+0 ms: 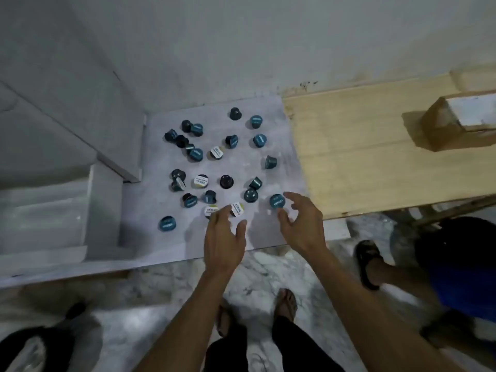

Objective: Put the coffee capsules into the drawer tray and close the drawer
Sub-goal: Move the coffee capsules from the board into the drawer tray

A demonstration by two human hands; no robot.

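Capsules (pixel 225 157) scattered on the counter (pixel 268 237) — cardboard box (pixel 456 122) well right.

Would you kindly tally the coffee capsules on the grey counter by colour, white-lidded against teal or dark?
White-lidded capsules: 4
Teal or dark capsules: 20 (one by the left cluster is hard to judge)
Total: 24

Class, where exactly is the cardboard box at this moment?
In the head view, the cardboard box sits far right on the wooden board, well away from the scattered capsules.
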